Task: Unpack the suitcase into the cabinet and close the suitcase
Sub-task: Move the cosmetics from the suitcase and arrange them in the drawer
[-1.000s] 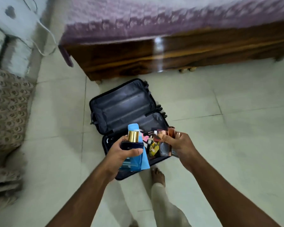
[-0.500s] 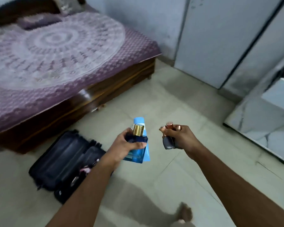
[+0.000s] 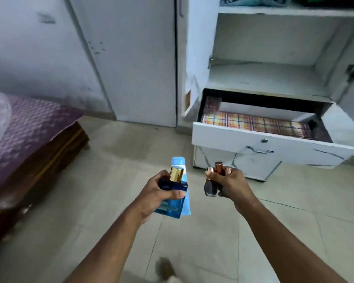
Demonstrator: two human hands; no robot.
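Observation:
My left hand (image 3: 158,193) grips a blue perfume bottle (image 3: 172,199) with a gold cap, and a light blue tube (image 3: 184,170) stands behind it in the same grip. My right hand (image 3: 228,185) holds a bunch of small cosmetic bottles (image 3: 216,176) with copper caps. Both hands are held out over the floor, in front of the white cabinet (image 3: 200,48). Its drawer (image 3: 253,139) is pulled out and lined with checked paper. An open shelf sits above the drawer. The suitcase is out of view.
A bed (image 3: 29,129) with a purple cover and a dark wooden frame stands at the left. A closed white cabinet door (image 3: 135,58) is straight ahead. Tiled floor lies between me and the drawer. My foot (image 3: 166,268) shows at the bottom edge.
The view has swung right from the suitcase on the floor to the cabinet. Both hands keep the same items and have come closer to the open drawer.

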